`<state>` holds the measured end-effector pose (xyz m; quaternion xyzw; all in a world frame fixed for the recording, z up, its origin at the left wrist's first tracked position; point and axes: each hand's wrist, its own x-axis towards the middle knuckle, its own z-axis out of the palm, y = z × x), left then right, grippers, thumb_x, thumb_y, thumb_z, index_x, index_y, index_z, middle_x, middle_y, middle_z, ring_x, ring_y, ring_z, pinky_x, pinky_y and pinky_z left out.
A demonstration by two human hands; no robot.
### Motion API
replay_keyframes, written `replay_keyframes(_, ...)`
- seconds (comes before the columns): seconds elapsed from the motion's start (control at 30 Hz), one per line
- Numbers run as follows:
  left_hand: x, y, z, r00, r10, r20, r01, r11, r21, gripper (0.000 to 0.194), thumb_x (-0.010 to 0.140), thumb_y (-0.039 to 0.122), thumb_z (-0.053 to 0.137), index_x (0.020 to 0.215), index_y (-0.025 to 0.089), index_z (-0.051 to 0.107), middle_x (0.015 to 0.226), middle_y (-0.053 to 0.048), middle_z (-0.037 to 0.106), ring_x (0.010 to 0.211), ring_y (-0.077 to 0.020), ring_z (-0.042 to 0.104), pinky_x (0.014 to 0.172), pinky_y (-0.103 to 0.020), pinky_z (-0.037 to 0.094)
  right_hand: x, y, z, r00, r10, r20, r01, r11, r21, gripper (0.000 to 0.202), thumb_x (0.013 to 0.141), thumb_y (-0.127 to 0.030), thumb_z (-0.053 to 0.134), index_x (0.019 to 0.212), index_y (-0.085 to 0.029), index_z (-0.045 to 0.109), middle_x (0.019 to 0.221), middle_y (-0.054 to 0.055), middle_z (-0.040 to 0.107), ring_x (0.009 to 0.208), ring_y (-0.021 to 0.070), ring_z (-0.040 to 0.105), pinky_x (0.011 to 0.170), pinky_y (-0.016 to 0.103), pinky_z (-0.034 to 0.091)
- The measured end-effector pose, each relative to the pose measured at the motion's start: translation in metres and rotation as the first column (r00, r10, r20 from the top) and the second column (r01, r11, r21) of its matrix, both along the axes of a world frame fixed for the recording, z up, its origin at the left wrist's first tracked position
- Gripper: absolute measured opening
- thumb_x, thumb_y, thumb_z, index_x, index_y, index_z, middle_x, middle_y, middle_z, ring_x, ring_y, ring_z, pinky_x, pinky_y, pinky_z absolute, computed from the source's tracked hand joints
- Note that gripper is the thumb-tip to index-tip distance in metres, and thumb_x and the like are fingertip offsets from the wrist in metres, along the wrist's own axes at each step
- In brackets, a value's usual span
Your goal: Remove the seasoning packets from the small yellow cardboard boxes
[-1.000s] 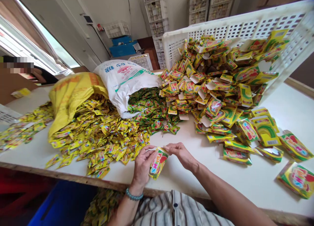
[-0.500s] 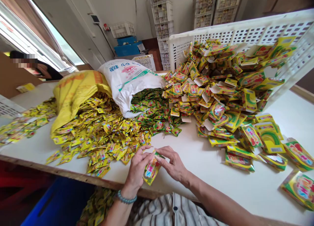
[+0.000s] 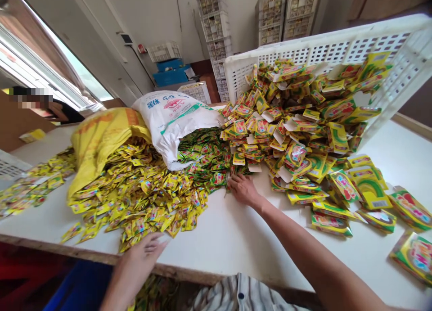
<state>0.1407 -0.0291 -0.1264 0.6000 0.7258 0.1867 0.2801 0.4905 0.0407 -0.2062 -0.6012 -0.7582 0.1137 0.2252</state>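
Observation:
My right hand reaches to the near right edge of the green packets; its fingertips touch them, and whether it grips one is hidden. My left hand is blurred above the table's front edge, close to the yellow packets; its fingers and anything in them cannot be made out. The yellow packets spill from a yellow sack, the green ones from a white sack. To the right lies a large heap of small yellow-green boxes, many with open flaps.
A tipped white crate stands behind the boxes. Loose boxes lie at the table's right. Below the front edge are a blue bin and more packets. A person is at the far left; stacked crates stand behind.
The small box both hands held is no longer seen. My right hand has moved forward to the green packets; my left hand has moved left and towards me. The view has shifted slightly.

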Motion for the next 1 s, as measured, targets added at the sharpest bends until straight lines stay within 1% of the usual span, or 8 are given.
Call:
replay_keyframes(0.13,0.075,0.010,-0.035,0.985,-0.167,0.051,0.158,0.977,0.140,0.020,0.069,0.043,0.065,0.074,0.024,0.068,0.068,-0.005,0.071,0.067,-0.0253,0.068,0.064,-0.031,0.049,-0.007,-0.020,-0.007,0.997,0.056,0.058,-0.055,0.998,-0.030,0.016,0.088,-0.017,0.050,0.096,-0.017,0.063,0.096,0.009,0.069,0.097,0.0234,0.058,0.089,0.040,0.029)
replay_keyframes(0.3,0.142,0.037,-0.062,0.921,-0.372,-0.118,0.389,0.893,0.224,0.035,0.080,0.032,0.061,0.111,0.017,0.063,0.105,-0.015,0.067,0.087,-0.0265,0.066,0.075,-0.032,0.048,-0.006,-0.060,-0.007,0.993,0.114,0.021,-0.113,0.993,-0.037,0.020,0.088,-0.017,0.051,0.104,-0.018,0.061,0.104,0.009,0.068,0.103,0.0216,0.058,0.087,0.037,0.028)
replay_keyframes(0.4,0.164,0.054,-0.067,0.877,-0.445,-0.180,0.473,0.867,0.158,0.029,0.081,0.017,0.057,0.109,0.017,0.063,0.107,-0.014,0.065,0.096,-0.0257,0.063,0.082,-0.032,0.045,-0.001,-0.071,-0.001,0.986,0.164,-0.036,-0.166,0.984,-0.062,0.024,0.086,-0.020,0.054,0.109,-0.021,0.062,0.113,0.009,0.067,0.110,0.0226,0.055,0.090,0.037,0.028)
replay_keyframes(0.5,0.178,0.069,-0.066,0.891,-0.407,-0.200,0.436,0.890,0.135,0.026,0.080,0.006,0.049,0.099,0.017,0.064,0.093,-0.012,0.069,0.089,-0.0242,0.064,0.080,-0.032,0.044,0.003,-0.072,0.003,0.977,0.183,-0.107,-0.193,0.977,-0.088,0.021,0.090,-0.029,0.054,0.106,-0.023,0.065,0.113,0.008,0.068,0.109,0.0228,0.056,0.091,0.038,0.030)
replay_keyframes(0.63,0.196,0.086,-0.065,0.917,-0.314,-0.247,0.354,0.925,0.138,0.025,0.082,0.022,0.057,0.104,0.012,0.060,0.099,-0.017,0.067,0.094,-0.0285,0.062,0.081,-0.036,0.044,0.002,-0.069,0.003,0.981,0.135,-0.139,-0.150,0.984,-0.098,0.022,0.092,-0.036,0.054,0.103,-0.022,0.068,0.108,0.009,0.070,0.102,0.0230,0.059,0.089,0.038,0.032)
replay_keyframes(0.73,0.212,0.094,-0.067,0.901,-0.360,-0.241,0.395,0.912,0.113,0.018,0.082,0.021,0.058,0.097,0.013,0.064,0.101,-0.016,0.068,0.097,-0.0264,0.062,0.083,-0.033,0.043,0.001,-0.069,0.000,0.984,0.131,-0.118,-0.143,0.984,-0.104,0.022,0.089,-0.035,0.059,0.106,-0.023,0.066,0.108,0.007,0.069,0.102,0.0233,0.058,0.087,0.038,0.033)
replay_keyframes(0.87,0.195,0.089,-0.058,0.884,-0.423,-0.201,0.440,0.897,0.049,0.014,0.081,0.011,0.053,0.082,0.016,0.067,0.084,-0.009,0.072,0.081,-0.0204,0.066,0.072,-0.027,0.044,0.006,-0.070,-0.002,0.986,0.111,-0.126,-0.125,0.986,-0.107,0.018,0.090,-0.031,0.058,0.104,-0.023,0.065,0.107,0.006,0.069,0.102,0.0227,0.057,0.086,0.037,0.034)
replay_keyframes(1.0,0.094,0.054,-0.026,0.887,-0.417,-0.197,0.422,0.906,-0.017,0.012,0.076,0.018,0.055,0.069,0.019,0.066,0.071,-0.004,0.071,0.069,-0.0197,0.065,0.063,-0.025,0.042,0.014,-0.069,-0.005,0.986,0.098,-0.132,-0.110,0.990,-0.088,0.017,0.091,-0.030,0.057,0.103,-0.021,0.065,0.107,0.007,0.069,0.101,0.0230,0.058,0.086,0.037,0.035)
